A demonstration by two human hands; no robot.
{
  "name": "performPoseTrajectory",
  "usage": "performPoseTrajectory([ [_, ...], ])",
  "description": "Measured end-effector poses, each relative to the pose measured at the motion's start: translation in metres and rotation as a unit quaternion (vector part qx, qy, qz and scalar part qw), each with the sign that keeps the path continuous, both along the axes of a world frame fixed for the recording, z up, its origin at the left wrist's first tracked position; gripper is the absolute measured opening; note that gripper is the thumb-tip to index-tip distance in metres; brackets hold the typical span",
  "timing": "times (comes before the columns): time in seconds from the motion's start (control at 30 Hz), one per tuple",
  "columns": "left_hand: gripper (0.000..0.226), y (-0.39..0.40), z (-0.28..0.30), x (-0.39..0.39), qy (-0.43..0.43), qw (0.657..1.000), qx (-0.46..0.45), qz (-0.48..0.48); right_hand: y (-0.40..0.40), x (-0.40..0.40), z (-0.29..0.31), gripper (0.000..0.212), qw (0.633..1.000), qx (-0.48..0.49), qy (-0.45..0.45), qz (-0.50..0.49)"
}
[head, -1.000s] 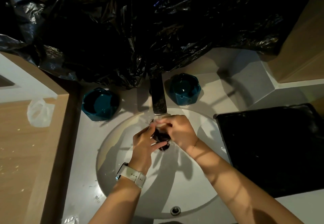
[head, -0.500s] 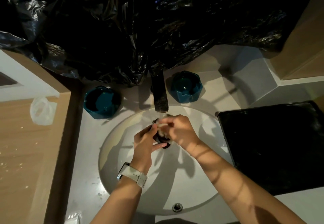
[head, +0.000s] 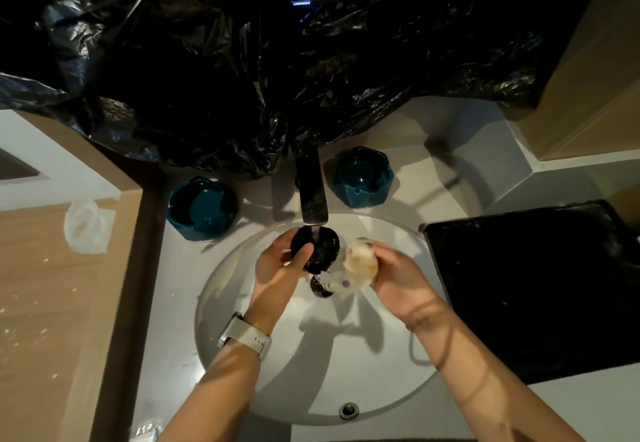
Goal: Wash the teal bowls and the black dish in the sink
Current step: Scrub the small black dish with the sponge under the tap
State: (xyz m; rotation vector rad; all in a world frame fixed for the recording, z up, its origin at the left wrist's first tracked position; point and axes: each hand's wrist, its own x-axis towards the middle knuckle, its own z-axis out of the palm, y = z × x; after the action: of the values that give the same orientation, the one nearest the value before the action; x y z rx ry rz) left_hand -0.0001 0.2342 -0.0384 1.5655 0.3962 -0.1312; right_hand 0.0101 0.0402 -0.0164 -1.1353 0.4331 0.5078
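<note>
Dish (head: 320, 249), the small black one, is right under the tap (head: 311, 195) with water running onto it, held above the middle of the white sink (head: 242, 382). Left hand (head: 277, 268) grips it from the left side, thumb curled over the top and fingers underneath, so it's properly clamped on. Right hand (head: 394, 279) is just beside it on the right, fingers closed around a pale, soapy sponge (head: 358, 258) that's near the dish's edge; can't tell if they actually touch. Dark drain (head: 320, 289) sits just below the dish. Both teal bowls are on the counter at the far rim of the sink: one (head: 201, 207) left of the tap, the other (head: 362, 176) right of it. Black tray (head: 536, 289) fills the counter to the right, and crumpled black plastic sheeting (head: 277, 60) covers everything at the far side. White watch (head: 244, 336) on the left wrist.
</note>
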Motion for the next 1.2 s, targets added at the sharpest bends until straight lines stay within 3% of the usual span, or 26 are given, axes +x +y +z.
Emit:
performPoseTrajectory([
  [0.07,0.036,0.005,0.003,0.003,-0.039,0.994,0.091,-0.04,-0.008,-0.013,-0.002,0.014,0.999,-0.014,0.014,0.035],
  [0.13,0.039,0.01,0.01,0.002,-0.086,0.982,0.146,-0.082,-0.014,-0.02,-0.004,0.019,0.999,-0.004,0.04,0.001],
  [0.17,0.041,0.012,0.014,0.001,-0.103,0.977,0.156,-0.101,-0.017,-0.024,-0.004,0.009,0.998,0.037,0.04,0.017],
  [0.2,0.043,0.014,0.016,0.0,-0.115,0.971,0.176,-0.117,-0.02,-0.03,-0.003,0.011,0.997,-0.049,-0.03,0.053],
  [0.27,0.046,0.017,0.019,-0.003,-0.138,0.946,0.257,-0.143,-0.021,-0.037,-0.002,0.025,0.993,-0.104,-0.053,0.021],
  [0.37,0.05,0.023,0.021,-0.006,-0.17,0.891,0.382,-0.176,-0.019,-0.036,0.009,0.009,0.998,-0.041,-0.056,0.001],
  [0.43,0.053,0.025,0.025,-0.01,-0.187,0.862,0.431,-0.194,-0.019,-0.032,0.017,0.015,0.997,-0.034,-0.06,-0.029],
  [0.5,0.053,0.026,0.032,-0.014,-0.177,0.859,0.443,-0.187,-0.019,-0.026,0.026,0.017,0.996,-0.061,-0.052,-0.047],
  [0.6,0.045,0.024,0.044,-0.021,-0.09,0.935,0.326,-0.104,-0.015,-0.019,0.055,0.015,0.974,-0.183,-0.13,0.004],
  [0.67,0.042,0.025,0.044,-0.021,-0.03,0.992,0.119,-0.037,-0.012,-0.013,0.076,0.02,0.96,-0.219,-0.168,0.05],
  [0.73,0.05,0.026,0.04,-0.022,0.002,0.998,-0.064,0.018,-0.01,-0.002,0.095,0.042,0.926,-0.283,-0.222,0.114],
  [0.8,0.061,0.028,0.037,-0.024,0.023,0.981,-0.186,0.052,-0.003,0.011,0.115,0.059,0.851,-0.401,-0.293,0.172],
  [0.83,0.064,0.027,0.037,-0.025,0.035,0.975,-0.216,0.049,0.001,0.018,0.121,0.066,0.807,-0.451,-0.33,0.192],
  [0.9,0.049,0.025,0.034,-0.025,0.05,0.97,-0.235,0.036,0.014,0.031,0.128,0.075,0.735,-0.51,-0.396,0.206],
  [0.97,0.032,0.022,0.029,-0.024,0.061,0.966,-0.246,0.042,0.026,0.045,0.131,0.08,0.696,-0.547,-0.414,0.213],
  [1.07,0.027,0.02,0.028,-0.024,0.06,0.961,-0.267,0.047,0.037,0.062,0.129,0.076,0.681,-0.589,-0.377,0.217],
  [1.2,0.028,0.02,0.028,-0.023,0.063,0.96,-0.27,0.047,0.039,0.064,0.119,0.062,0.704,-0.584,-0.36,0.183],
])
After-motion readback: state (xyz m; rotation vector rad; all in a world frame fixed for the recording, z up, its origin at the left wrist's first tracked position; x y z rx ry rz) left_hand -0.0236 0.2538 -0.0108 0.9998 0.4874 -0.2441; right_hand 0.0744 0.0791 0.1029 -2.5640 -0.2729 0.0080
